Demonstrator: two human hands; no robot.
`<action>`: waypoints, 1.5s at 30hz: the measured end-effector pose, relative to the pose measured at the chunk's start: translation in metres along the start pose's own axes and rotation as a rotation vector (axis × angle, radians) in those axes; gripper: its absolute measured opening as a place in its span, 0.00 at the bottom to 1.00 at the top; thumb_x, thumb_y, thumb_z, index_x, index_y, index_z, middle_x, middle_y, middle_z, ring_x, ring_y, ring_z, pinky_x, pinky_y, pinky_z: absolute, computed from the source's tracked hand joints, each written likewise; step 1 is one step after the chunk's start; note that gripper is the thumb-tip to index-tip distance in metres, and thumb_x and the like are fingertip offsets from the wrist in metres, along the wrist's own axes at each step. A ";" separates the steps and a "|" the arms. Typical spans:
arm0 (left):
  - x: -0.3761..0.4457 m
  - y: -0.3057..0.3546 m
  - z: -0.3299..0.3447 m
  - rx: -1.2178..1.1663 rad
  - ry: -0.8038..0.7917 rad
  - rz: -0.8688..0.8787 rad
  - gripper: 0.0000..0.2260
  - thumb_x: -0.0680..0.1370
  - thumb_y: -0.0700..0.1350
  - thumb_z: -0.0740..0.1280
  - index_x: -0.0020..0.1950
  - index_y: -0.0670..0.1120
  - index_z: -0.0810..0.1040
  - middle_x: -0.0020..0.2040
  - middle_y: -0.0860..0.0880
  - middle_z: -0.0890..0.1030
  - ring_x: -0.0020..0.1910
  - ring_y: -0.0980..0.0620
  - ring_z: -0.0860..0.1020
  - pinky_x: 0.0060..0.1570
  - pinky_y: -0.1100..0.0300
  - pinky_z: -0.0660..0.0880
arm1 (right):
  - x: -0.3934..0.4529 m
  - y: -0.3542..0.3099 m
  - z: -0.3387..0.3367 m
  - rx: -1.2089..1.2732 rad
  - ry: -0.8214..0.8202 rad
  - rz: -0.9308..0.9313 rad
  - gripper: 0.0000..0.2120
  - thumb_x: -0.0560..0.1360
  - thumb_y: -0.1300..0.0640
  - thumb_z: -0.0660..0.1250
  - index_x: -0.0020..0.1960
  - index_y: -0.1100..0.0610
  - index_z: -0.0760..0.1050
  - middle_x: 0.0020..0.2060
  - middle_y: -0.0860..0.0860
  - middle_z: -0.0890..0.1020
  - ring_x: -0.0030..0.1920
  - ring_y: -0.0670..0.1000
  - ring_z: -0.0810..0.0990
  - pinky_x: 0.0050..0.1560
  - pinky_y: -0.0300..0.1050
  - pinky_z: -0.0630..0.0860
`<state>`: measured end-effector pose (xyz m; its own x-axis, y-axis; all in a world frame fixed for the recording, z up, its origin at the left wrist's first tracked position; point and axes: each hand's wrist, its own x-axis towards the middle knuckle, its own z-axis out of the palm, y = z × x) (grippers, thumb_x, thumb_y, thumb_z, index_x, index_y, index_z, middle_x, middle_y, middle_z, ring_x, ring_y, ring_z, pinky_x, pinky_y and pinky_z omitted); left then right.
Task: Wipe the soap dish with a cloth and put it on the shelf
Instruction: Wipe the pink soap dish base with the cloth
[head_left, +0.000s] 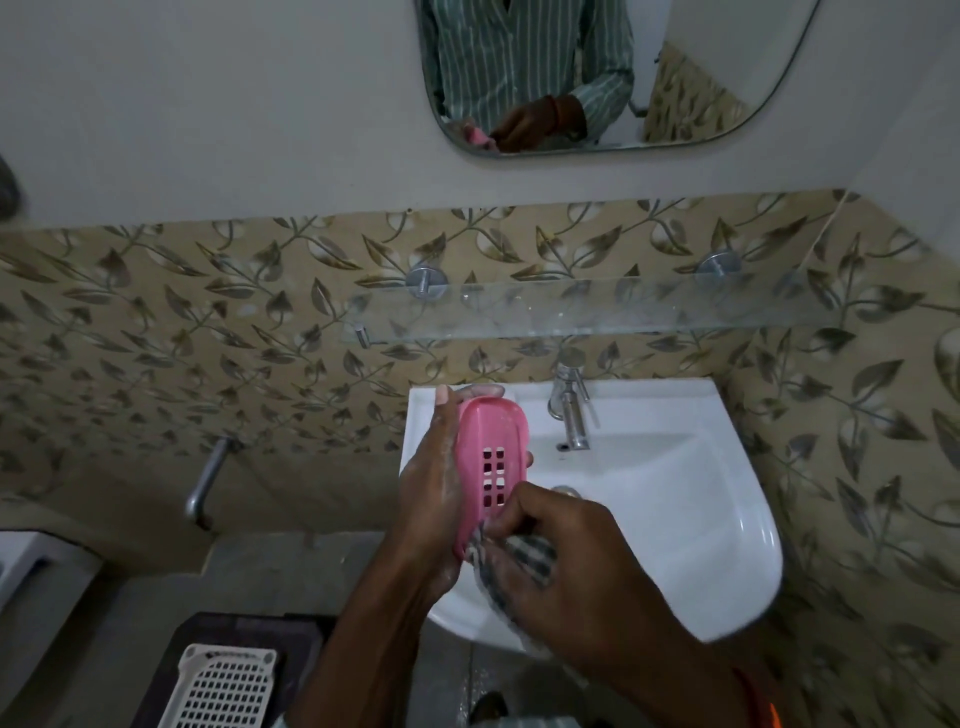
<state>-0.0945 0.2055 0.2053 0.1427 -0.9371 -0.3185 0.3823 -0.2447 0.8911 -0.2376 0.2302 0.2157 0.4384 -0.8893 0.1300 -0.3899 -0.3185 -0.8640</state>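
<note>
No readable text, label, brand, number or sign appears anywhere in this view. The white grid-patterned plastic item (223, 688) at the near left carries a small dark mark along its far edge, but it is too blurred to make out as letters.

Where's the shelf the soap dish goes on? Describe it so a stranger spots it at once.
Find the white sink on the leaf-patterned wall. Directly above its tap runs a clear glass shelf on round metal brackets. It is the only see-through surface, below the mirror.
</note>
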 end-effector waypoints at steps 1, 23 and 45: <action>-0.001 -0.001 0.000 0.013 0.014 0.003 0.25 0.78 0.65 0.58 0.59 0.50 0.83 0.54 0.34 0.85 0.53 0.36 0.84 0.57 0.37 0.79 | -0.004 0.003 0.000 -0.008 -0.012 -0.006 0.08 0.72 0.57 0.75 0.43 0.48 0.77 0.39 0.38 0.81 0.45 0.40 0.82 0.42 0.36 0.80; -0.011 0.004 -0.008 -0.048 -0.018 -0.108 0.33 0.72 0.70 0.60 0.64 0.48 0.81 0.56 0.34 0.84 0.51 0.38 0.84 0.53 0.42 0.80 | -0.018 0.011 -0.002 -0.213 -0.118 -0.357 0.10 0.80 0.59 0.67 0.60 0.53 0.78 0.54 0.48 0.78 0.55 0.45 0.79 0.51 0.42 0.80; -0.023 -0.005 -0.001 0.027 -0.039 -0.102 0.23 0.82 0.62 0.54 0.51 0.53 0.86 0.43 0.43 0.88 0.38 0.47 0.87 0.35 0.50 0.83 | 0.006 0.006 -0.025 -0.237 0.192 0.002 0.06 0.75 0.57 0.73 0.51 0.52 0.79 0.43 0.45 0.82 0.42 0.41 0.80 0.43 0.32 0.78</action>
<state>-0.0987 0.2287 0.2077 0.0686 -0.9158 -0.3957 0.3680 -0.3454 0.8633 -0.2577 0.2148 0.2233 0.2852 -0.9286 0.2375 -0.5785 -0.3643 -0.7297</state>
